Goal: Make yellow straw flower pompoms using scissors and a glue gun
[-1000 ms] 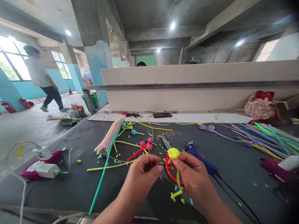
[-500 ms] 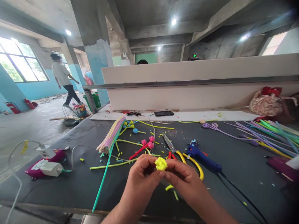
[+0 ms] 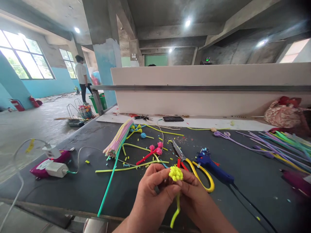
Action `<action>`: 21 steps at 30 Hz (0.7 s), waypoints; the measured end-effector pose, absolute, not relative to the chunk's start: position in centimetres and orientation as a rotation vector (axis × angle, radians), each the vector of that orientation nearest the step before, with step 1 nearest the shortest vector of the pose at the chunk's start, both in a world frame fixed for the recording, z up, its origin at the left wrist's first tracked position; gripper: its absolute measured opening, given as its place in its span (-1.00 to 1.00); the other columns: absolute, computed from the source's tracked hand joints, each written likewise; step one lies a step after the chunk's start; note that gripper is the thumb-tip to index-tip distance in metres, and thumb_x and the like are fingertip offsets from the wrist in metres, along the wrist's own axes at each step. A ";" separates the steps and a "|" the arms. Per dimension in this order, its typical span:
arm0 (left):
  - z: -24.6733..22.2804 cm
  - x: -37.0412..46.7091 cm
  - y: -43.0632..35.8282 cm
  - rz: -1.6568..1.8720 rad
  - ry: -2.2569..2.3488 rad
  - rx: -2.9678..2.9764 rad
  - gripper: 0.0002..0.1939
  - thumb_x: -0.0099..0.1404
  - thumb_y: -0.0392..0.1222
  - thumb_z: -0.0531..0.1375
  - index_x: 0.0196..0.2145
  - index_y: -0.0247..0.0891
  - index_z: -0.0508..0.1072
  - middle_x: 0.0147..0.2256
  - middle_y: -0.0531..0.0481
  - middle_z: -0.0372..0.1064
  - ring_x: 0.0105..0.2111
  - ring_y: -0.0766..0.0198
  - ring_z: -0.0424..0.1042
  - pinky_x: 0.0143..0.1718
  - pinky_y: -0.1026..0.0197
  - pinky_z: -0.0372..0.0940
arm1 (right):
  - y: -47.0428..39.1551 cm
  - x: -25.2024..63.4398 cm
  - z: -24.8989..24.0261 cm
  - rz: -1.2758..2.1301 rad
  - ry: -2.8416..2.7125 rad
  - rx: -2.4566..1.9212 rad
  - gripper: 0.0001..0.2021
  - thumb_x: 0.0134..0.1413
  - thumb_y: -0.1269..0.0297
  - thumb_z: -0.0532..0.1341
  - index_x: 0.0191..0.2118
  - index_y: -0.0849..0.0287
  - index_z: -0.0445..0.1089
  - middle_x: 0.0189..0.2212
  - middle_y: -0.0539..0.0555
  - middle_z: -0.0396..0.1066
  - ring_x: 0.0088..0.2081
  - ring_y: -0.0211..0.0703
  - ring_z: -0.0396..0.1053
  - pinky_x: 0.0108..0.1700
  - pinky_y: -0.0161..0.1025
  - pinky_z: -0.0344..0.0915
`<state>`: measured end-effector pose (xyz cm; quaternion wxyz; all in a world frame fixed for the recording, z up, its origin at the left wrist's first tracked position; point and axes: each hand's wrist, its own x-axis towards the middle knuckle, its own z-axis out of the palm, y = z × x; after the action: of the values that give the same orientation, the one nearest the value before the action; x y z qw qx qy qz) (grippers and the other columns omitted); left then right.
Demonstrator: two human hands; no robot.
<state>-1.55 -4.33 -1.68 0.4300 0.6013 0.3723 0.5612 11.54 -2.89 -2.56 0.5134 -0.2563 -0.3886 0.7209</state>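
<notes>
A small bright yellow pipe-cleaner flower [image 3: 176, 173] with a bunched head sits between my two hands, its short stem [image 3: 175, 215] hanging below. My left hand [image 3: 155, 192] pinches it from the left with thumb and fingers. From the other side my right hand [image 3: 198, 195] grips it near the base, thumb close to the left thumb. Just beyond my hands lie yellow-handled scissors [image 3: 179, 149], partly hidden by the fingers. A red stem with pink pipe-cleaner buds [image 3: 152, 152] rests on the dark table [image 3: 80, 191] beyond my left hand.
Right of the scissors is a blue glue gun [image 3: 216, 168] with a black cable. A pipe-cleaner bundle [image 3: 119, 137] lies left, purple and green ones [image 3: 279, 144] right. Plugs on a purple power strip [image 3: 39, 173] stand far left. A person [image 3: 82, 77] is beyond the table.
The yellow flower and both hands have come slightly lower, and its stem now shows hanging beneath. My view has shifted a little. The person in the background has moved right and away.
</notes>
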 end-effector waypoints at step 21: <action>-2.2 -1.5 -3.2 1.371 0.816 0.923 -0.77 -0.17 -0.17 0.39 -0.64 -0.35 0.44 -0.37 0.05 0.18 -0.57 0.49 0.24 -0.61 0.39 0.17 | -2.3 11.2 -3.0 2.082 -0.911 -0.404 -0.79 -0.04 0.29 0.31 -0.25 0.25 0.48 -0.42 0.06 0.45 -0.41 -0.31 0.36 -0.25 -0.34 0.26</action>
<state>-1.50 -3.20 -2.19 0.6045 0.3989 0.3525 0.5926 11.17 -2.35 -2.99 0.4048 -0.1600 -0.3609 0.8248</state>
